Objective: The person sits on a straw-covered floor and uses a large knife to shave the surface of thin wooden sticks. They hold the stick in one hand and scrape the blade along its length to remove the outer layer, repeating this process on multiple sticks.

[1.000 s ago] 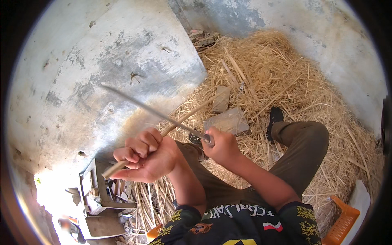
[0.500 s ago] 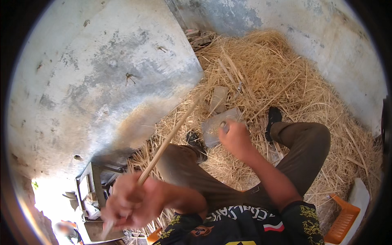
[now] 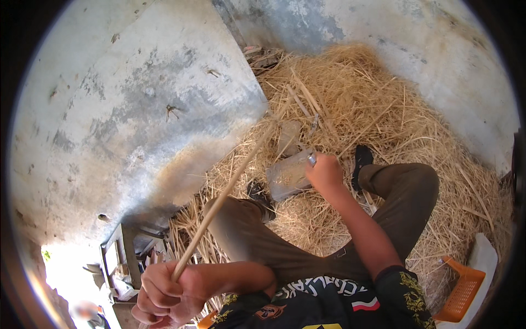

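On the straw pile, a seated person works a cane.
Left hand [image 3: 164,293] at seven o'clock grips the long stick [image 3: 230,189] slanting toward one o'clock; right hand [image 3: 324,172] closes on a metal tool [image 3: 311,159], apparently steadying it over the flat stone block [image 3: 287,176].

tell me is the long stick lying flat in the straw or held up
Held up, tilted. The left hand grips the near end of the stick, and it slants away over the knee toward the straw. The right hand is off it.
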Tool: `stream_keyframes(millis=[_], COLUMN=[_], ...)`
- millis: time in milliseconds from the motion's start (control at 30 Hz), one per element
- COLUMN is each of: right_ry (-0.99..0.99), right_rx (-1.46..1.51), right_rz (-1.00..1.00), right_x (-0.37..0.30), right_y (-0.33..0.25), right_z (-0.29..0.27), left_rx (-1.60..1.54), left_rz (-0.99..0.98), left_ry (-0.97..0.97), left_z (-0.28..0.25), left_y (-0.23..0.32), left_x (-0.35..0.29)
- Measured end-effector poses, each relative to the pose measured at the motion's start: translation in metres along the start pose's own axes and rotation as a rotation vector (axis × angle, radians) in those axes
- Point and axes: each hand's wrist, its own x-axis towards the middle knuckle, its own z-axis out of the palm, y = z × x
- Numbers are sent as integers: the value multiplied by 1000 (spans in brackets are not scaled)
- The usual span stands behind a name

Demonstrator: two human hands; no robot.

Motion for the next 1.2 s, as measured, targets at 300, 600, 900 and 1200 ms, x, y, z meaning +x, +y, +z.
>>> stream_keyframes(millis=[300,600,900,1200], right_ry=[-98,-381,-118,-41], right_rx=[654,1434,1265,912], right_rz=[-94,148,263,212], right_x=[-16,-15,57,71], right_y=[-57,-95,-47,-31], right_z=[-16,-103,-149,-141], left_rx=[53,292,771,315], left_rz=[-164,-232,-1056,-2249], left_ry=[62,175,-215,-411], left_z=[-14,-2,-44,-55], left_y=[-17,-19,65,-22], left_x=[-9,-31,-103,-83])
